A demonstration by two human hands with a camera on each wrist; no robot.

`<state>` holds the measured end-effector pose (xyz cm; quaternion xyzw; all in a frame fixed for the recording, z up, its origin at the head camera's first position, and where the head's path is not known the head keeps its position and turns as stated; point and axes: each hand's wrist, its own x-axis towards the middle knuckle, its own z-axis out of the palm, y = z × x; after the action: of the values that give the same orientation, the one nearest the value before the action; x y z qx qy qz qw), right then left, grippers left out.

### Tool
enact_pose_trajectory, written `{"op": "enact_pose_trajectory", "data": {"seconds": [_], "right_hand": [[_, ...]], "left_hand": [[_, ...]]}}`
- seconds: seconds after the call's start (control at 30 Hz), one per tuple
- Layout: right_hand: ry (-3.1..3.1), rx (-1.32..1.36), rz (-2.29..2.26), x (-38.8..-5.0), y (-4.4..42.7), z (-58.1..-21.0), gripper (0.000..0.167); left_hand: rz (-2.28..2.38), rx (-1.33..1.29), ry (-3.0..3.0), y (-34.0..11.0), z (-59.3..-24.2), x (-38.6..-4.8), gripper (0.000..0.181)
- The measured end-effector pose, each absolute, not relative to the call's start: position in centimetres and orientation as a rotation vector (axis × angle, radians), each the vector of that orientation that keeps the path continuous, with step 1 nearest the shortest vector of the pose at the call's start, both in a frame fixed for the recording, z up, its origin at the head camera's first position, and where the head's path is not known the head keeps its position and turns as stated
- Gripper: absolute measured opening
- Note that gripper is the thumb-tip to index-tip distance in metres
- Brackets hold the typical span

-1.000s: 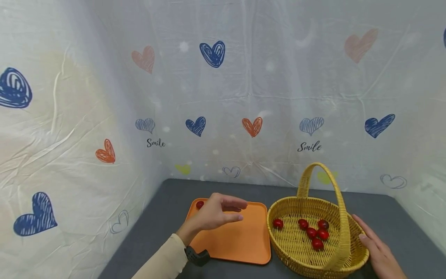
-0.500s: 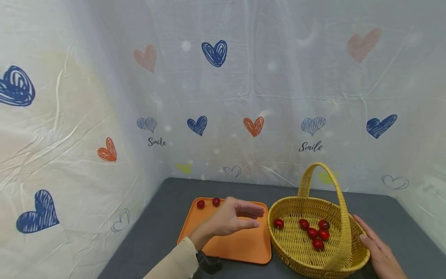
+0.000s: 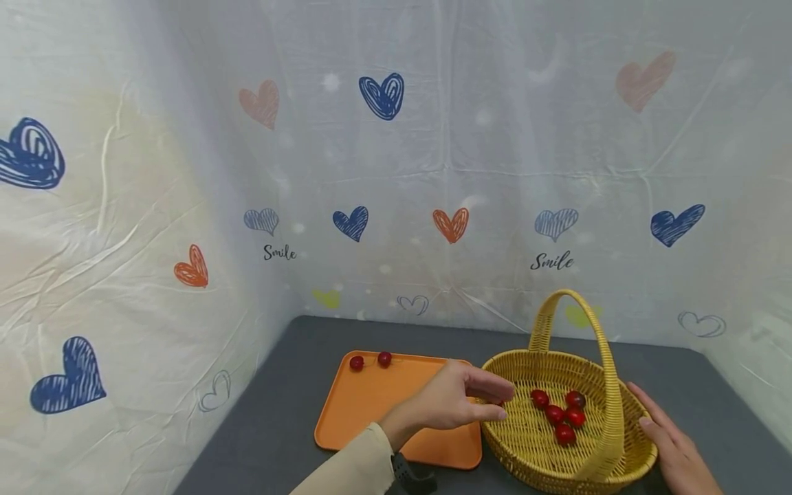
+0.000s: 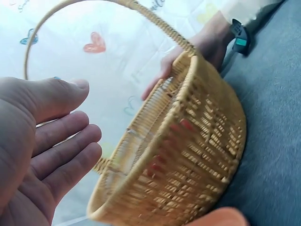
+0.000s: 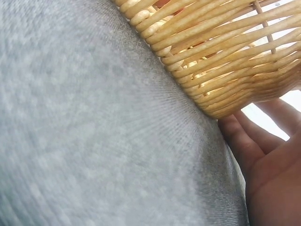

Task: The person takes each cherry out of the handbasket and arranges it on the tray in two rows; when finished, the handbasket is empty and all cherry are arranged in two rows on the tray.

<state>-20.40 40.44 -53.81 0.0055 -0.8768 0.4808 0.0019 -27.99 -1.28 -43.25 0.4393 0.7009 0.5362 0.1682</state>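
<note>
My left hand (image 3: 454, 397) is over the left rim of the yellow wicker basket (image 3: 520, 450), fingers extended and thumb apart. In the left wrist view that hand (image 4: 47, 141) shows nothing between thumb and fingers, beside the basket (image 4: 188, 160). Several red cherries (image 3: 555, 414) lie inside the basket; one at its left side is mostly hidden by my left fingers. My right hand (image 3: 674, 440) rests against the basket's right side, and in the right wrist view its fingers (image 5: 244, 136) touch the wicker wall (image 5: 225, 61).
An orange tray (image 3: 353, 405) lies left of the basket on the dark grey table (image 3: 260, 426), with two cherries (image 3: 384, 359) near its back edge. The basket's tall handle (image 3: 609, 385) arches over it. A white curtain (image 3: 408, 172) printed with hearts stands behind and at the sides.
My left hand has moved right, from above the tray to the basket's left rim, uncovering a second cherry on the tray. My right hand stays at the basket.
</note>
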Motion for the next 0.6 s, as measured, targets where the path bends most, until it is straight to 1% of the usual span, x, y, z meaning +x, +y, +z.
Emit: {"op": "enact_pose_trajectory", "data": {"seconds": [0.3, 0.6], "right_hand": [[-2.739, -0.004, 1.548, -20.4, 40.4, -53.9, 0.066], [-2.739, 0.008, 1.477, -20.1, 39.9, -53.2, 0.065]], "left_hand": [[1.348, 1.238, 2.068, 2.1, -44.1, -27.6, 0.038], [1.123, 1.336, 2.198, 4.6, -44.4, -27.5, 0.037]]}}
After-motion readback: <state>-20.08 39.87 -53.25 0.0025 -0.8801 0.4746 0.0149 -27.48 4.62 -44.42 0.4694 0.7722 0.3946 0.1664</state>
